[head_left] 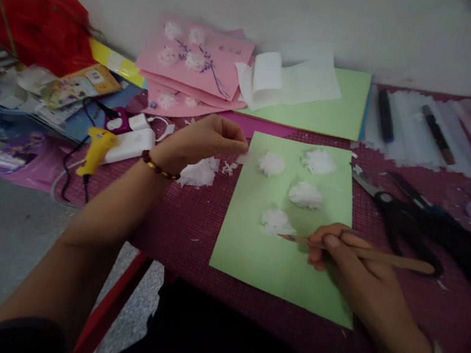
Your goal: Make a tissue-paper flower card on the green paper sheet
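My right hand (348, 263) is closed around a slim wooden paintbrush (396, 260). Its pointed tip touches or nearly touches the lower edge of a white crumpled-paper flower (276, 222). That flower lies on a light green card (247, 257), along with other white paper flowers (305, 194). Beyond the card's left edge, my left hand (218, 140) hovers with thumb and fingers pinched. A small pale scrap of paper (242, 158) shows at its fingertips. Below that hand lies a piece of white tissue (199, 172) with torn bits around it.
Pink cards with flowers (206, 60) and a tissue roll (267, 75) lie along the wall. Black-handled scissors (389, 202) rest to the right, below markers (385, 115) on plastic strips. A yellow glue gun (97, 152) and a white power bank (131, 145) sit left.
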{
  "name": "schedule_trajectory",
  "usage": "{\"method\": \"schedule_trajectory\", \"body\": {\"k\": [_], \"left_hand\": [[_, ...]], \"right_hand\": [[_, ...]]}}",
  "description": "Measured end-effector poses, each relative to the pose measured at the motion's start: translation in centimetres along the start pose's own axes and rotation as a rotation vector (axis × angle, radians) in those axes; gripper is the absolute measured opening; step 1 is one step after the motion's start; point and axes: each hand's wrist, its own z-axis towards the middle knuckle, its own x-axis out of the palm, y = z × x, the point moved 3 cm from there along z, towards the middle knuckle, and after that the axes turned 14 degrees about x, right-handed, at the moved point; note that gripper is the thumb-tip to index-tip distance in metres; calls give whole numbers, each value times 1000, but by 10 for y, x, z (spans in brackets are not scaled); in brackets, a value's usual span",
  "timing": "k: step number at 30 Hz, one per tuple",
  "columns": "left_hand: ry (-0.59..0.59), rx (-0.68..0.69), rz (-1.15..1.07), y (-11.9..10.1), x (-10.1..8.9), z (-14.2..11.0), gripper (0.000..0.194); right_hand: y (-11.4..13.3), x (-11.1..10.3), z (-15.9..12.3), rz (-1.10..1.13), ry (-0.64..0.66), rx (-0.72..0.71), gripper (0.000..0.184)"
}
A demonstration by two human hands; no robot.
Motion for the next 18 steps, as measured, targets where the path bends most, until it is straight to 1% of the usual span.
{"method": "schedule_trajectory", "body": {"k": [3, 5, 6, 8, 9, 11, 13, 15, 18], "left_hand": [[-149, 112, -96, -4, 11, 8, 10], [-238, 198, -264, -5, 17, 11, 14], [-259, 215, -374, -4, 19, 11, 16], [-238, 193, -574, -1, 23, 8, 18], [-196, 161, -639, 0, 25, 6, 18], [-78, 95, -666, 3, 27, -1, 14], [64, 45, -576, 5, 29, -7, 9], [244, 25, -427, 6, 34, -10, 8], [538, 69, -247, 5, 43, -12, 6]], "right_hand": [[7, -5, 0, -111, 41, -45, 20], [11, -6, 1, -179, 76, -41, 22], [12, -5, 1, -200, 92, -41, 23], [15, -4, 2, -230, 108, -54, 24], [15, -3, 2, -240, 105, -65, 23], [15, -1, 1, -265, 89, -77, 20], [15, -1, 1, -299, 71, -84, 19], [15, 0, 1, -338, 66, -92, 18], [14, 0, 1, -371, 51, -86, 18]]}}
